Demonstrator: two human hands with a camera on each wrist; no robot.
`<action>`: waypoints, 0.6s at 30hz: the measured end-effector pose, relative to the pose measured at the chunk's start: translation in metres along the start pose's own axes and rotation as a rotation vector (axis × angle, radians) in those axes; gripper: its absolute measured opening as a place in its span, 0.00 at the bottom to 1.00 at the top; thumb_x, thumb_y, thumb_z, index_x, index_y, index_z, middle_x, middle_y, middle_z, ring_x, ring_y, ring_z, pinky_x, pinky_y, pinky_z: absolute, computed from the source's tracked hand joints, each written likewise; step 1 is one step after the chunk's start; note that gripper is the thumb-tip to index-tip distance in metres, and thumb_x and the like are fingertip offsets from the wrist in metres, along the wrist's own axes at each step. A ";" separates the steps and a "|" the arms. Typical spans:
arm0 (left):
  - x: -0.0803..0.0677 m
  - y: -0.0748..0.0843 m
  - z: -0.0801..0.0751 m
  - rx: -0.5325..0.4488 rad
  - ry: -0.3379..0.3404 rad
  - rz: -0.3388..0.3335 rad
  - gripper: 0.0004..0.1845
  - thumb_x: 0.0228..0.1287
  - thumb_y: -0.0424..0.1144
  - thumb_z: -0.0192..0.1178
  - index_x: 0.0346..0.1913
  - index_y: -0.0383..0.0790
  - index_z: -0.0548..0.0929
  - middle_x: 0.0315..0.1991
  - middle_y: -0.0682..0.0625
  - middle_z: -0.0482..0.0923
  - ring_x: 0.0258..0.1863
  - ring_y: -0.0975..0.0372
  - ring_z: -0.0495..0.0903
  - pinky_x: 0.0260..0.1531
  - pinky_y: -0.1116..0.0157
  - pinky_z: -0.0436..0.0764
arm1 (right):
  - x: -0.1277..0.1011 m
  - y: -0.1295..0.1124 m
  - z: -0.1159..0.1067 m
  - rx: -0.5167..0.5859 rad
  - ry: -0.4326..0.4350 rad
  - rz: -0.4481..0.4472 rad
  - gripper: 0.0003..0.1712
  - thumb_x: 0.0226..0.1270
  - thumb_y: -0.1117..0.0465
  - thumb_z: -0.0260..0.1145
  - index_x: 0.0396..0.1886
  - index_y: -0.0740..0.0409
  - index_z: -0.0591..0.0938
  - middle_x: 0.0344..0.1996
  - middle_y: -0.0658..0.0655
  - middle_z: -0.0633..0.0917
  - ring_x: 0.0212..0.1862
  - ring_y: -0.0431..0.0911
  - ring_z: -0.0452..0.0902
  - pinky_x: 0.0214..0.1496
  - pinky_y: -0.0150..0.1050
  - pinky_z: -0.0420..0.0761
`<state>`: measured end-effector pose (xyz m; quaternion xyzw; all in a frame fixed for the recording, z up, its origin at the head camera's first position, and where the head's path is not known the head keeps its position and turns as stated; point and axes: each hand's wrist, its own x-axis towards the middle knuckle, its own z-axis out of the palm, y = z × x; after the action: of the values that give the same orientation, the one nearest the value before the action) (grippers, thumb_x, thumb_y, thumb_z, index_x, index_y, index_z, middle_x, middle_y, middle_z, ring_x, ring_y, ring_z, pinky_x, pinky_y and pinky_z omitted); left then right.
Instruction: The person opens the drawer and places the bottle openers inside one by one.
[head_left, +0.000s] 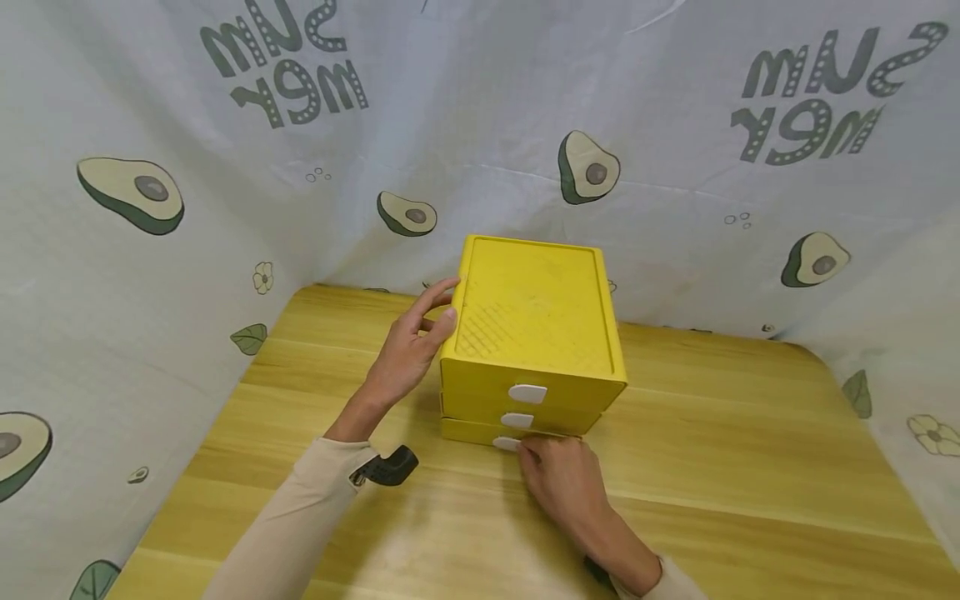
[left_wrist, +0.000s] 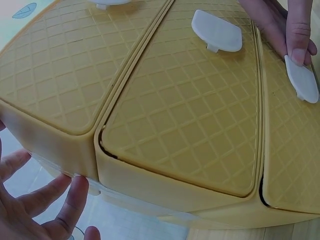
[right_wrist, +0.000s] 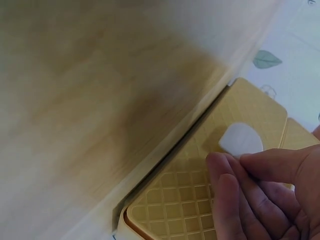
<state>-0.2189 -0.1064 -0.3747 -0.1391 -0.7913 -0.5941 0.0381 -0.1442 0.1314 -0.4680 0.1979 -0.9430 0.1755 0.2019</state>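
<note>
A yellow three-drawer box (head_left: 536, 308) stands on the wooden table, its waffle-patterned drawer fronts facing me. Each front has a white pull tab. My left hand (head_left: 400, 357) rests along the box's left side, fingers spread, fingertips on the wall near the top edge. Low at the front, my right hand (head_left: 567, 482) pinches the white tab of the bottom drawer (head_left: 468, 431) between thumb and fingers. That bottom tab (right_wrist: 241, 140) shows past the fingertips in the right wrist view. Above it, the middle tab (left_wrist: 217, 31) and the top tab (head_left: 527, 393) are untouched.
The wooden table (head_left: 750, 467) stretches to both sides of the box and toward me. Behind and at the sides hangs a white curtain (head_left: 480, 108) printed with avocados and lettering, close behind the box.
</note>
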 end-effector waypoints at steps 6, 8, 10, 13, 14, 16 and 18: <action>0.002 -0.002 -0.001 0.000 0.001 0.015 0.26 0.79 0.49 0.48 0.76 0.60 0.64 0.69 0.46 0.69 0.45 0.51 0.76 0.38 0.58 0.76 | 0.003 0.003 0.000 0.027 -0.044 0.026 0.05 0.56 0.63 0.76 0.23 0.51 0.89 0.18 0.48 0.84 0.17 0.36 0.66 0.17 0.34 0.68; 0.003 -0.002 -0.001 0.000 -0.001 0.014 0.26 0.79 0.49 0.48 0.76 0.60 0.64 0.69 0.46 0.69 0.45 0.51 0.76 0.38 0.58 0.76 | 0.002 0.005 -0.001 0.050 -0.061 0.043 0.03 0.57 0.62 0.76 0.26 0.51 0.90 0.21 0.48 0.87 0.18 0.36 0.68 0.19 0.34 0.70; 0.002 -0.003 0.000 0.006 0.000 0.007 0.27 0.78 0.50 0.48 0.77 0.59 0.62 0.69 0.47 0.69 0.46 0.52 0.76 0.38 0.57 0.77 | 0.001 0.006 -0.004 0.073 -0.076 0.057 0.02 0.59 0.61 0.75 0.28 0.51 0.90 0.23 0.47 0.88 0.20 0.35 0.72 0.22 0.33 0.72; 0.001 -0.005 0.001 0.030 0.009 -0.004 0.29 0.79 0.53 0.47 0.78 0.57 0.58 0.70 0.47 0.69 0.47 0.52 0.76 0.41 0.57 0.78 | -0.001 0.009 -0.011 0.123 -0.085 0.076 0.02 0.60 0.60 0.74 0.29 0.50 0.91 0.25 0.45 0.89 0.24 0.35 0.79 0.26 0.32 0.77; 0.000 -0.006 0.000 0.039 0.016 -0.002 0.29 0.79 0.53 0.46 0.79 0.56 0.57 0.70 0.47 0.69 0.48 0.52 0.77 0.43 0.56 0.78 | -0.001 0.010 -0.015 0.145 -0.087 0.079 0.02 0.61 0.60 0.74 0.29 0.50 0.91 0.25 0.44 0.89 0.25 0.35 0.81 0.27 0.32 0.78; -0.002 -0.009 -0.002 0.058 0.031 0.010 0.29 0.81 0.53 0.42 0.79 0.53 0.57 0.70 0.46 0.69 0.50 0.51 0.78 0.47 0.53 0.78 | -0.002 0.013 -0.021 0.190 -0.087 0.086 0.02 0.61 0.62 0.73 0.29 0.50 0.90 0.25 0.44 0.89 0.27 0.35 0.83 0.29 0.31 0.80; -0.004 -0.012 -0.006 0.072 0.050 0.028 0.27 0.82 0.52 0.38 0.78 0.51 0.58 0.70 0.45 0.70 0.53 0.49 0.78 0.51 0.50 0.77 | -0.004 0.017 -0.029 0.230 -0.091 0.090 0.03 0.61 0.64 0.73 0.29 0.51 0.90 0.25 0.45 0.89 0.28 0.35 0.84 0.30 0.31 0.81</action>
<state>-0.2193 -0.1161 -0.3849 -0.1337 -0.8090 -0.5679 0.0713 -0.1396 0.1592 -0.4495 0.1853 -0.9328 0.2821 0.1266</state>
